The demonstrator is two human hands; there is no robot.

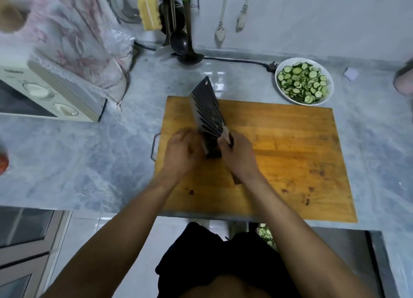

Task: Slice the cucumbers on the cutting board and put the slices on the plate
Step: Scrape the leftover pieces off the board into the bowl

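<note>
A wide cleaver (206, 109) stands tilted over the left half of the wooden cutting board (290, 154). My right hand (239, 154) grips its handle. My left hand (181, 154) is beside the blade's near end, fingers curled toward the flat of the blade; it is blurred and I cannot tell what it touches. No whole cucumber shows on the board. A white plate (279, 74) piled with cucumber slices (304, 83) sits just beyond the board's far right corner.
A toaster oven (51, 94) stands at the left, with a cloth-covered bundle (73, 36) behind it. Ladles and utensils (181, 36) hang at the back wall. A black cord (237, 61) runs along the counter. Some cucumber slices (266, 232) lie below the counter edge.
</note>
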